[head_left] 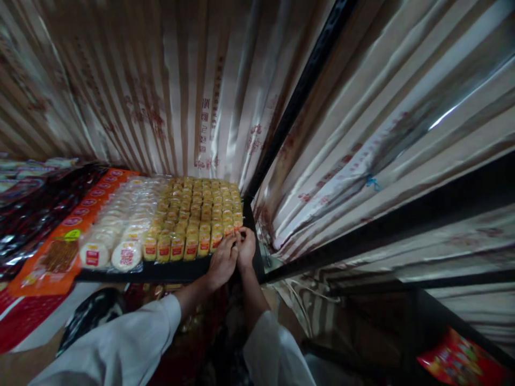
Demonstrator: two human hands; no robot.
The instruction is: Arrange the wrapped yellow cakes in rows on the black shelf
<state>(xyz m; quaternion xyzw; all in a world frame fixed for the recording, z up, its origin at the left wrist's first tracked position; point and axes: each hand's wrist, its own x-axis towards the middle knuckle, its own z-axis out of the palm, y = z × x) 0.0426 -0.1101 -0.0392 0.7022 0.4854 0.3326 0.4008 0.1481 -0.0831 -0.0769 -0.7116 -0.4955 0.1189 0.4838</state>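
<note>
Rows of small yellow packaged cakes (189,214) in clear wrappers with red labels stand packed together on a dark shelf (177,271). At their front right corner, my left hand (224,260) is closed with its fingers against the end packet. My right hand (246,251) touches it from the right, fingers curled in on the same packaged cake. The two hands meet there, and the fingers hide most of that packet.
To the left lie white round wrapped cakes (126,252), an orange packet (60,254) and dark shiny packets (32,220). Pleated printed curtains (181,107) hang behind and right. A black post (300,96) rises at the corner; a red packet (462,356) lies lower right.
</note>
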